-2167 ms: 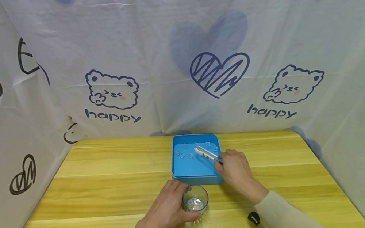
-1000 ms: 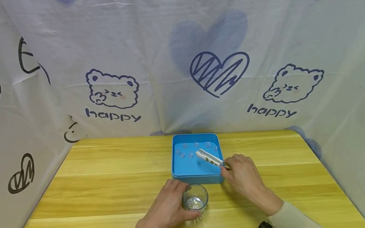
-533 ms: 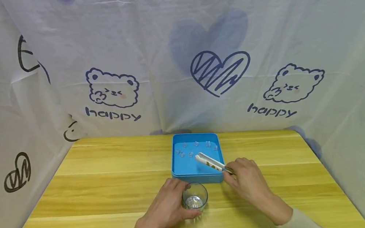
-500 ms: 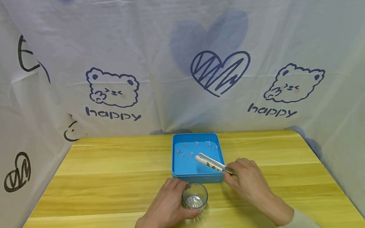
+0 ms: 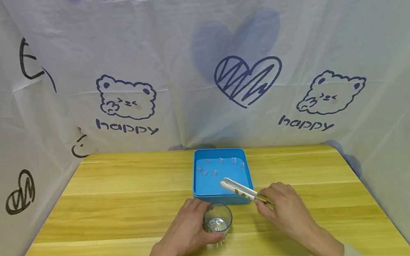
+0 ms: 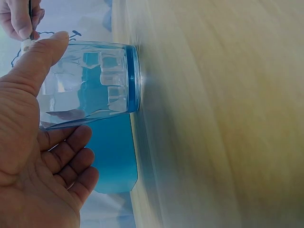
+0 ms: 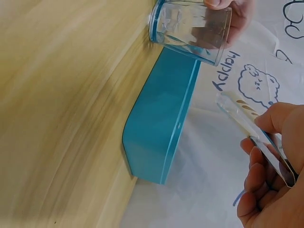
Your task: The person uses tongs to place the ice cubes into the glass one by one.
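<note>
My left hand (image 5: 187, 232) holds a clear drinking glass (image 5: 218, 218) upright on the table, thumb on one side and fingers on the other. Clear blocky shapes show near its base in the left wrist view. A pair of tongs (image 5: 238, 188) with white, brown-patterned tips is gripped in my right hand (image 5: 286, 206). Its tips point left, over the near right part of a blue box (image 5: 223, 200). Several small clear cubes (image 5: 214, 172) lie toward the back of that box. In the right wrist view the tongs (image 7: 240, 111) are raised above the box's rim; I cannot tell whether they hold anything.
The box stands right behind the glass on a wood-grain table (image 5: 124, 210). White cloth (image 5: 184, 64) with bear and heart drawings hangs behind the table and along its sides.
My right hand has drawn back toward me and to the right with the tongs, whose tips have left the cubes. The left hand and glass stay put. The cubes look the same.
</note>
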`<state>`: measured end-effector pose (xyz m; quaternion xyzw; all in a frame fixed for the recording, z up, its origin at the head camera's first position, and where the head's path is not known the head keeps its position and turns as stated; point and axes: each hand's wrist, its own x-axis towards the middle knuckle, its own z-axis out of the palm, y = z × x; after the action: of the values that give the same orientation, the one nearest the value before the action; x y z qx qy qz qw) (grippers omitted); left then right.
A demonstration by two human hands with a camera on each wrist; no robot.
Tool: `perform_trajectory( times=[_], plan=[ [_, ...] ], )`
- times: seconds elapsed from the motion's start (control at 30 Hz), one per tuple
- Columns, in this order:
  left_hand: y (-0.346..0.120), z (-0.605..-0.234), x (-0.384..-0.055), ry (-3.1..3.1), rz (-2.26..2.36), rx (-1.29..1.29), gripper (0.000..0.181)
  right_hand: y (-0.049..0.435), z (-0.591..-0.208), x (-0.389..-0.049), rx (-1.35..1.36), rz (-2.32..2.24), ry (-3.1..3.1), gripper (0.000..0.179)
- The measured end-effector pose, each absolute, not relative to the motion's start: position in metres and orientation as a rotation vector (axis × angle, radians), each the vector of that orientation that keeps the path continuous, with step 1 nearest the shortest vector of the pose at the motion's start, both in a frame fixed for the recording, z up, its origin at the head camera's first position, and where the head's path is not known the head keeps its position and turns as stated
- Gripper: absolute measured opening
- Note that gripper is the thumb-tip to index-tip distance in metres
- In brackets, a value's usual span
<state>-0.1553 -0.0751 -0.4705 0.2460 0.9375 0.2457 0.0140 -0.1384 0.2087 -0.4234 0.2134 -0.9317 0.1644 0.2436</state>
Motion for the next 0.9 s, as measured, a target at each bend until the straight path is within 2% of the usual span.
perform_trajectory(
  times=[0.57,0.9],
  plan=[
    [-0.075,-0.471,-0.156,2.93,0.769,0.771,0.084,0.215,-0.424,-0.121,0.822,0.479,-2.45,0.012],
    [-0.075,-0.471,-0.155,2.938,0.765,0.779,0.083,0.22,-0.434,-0.116,0.888,0.501,-2.42,0.008]
  ],
)
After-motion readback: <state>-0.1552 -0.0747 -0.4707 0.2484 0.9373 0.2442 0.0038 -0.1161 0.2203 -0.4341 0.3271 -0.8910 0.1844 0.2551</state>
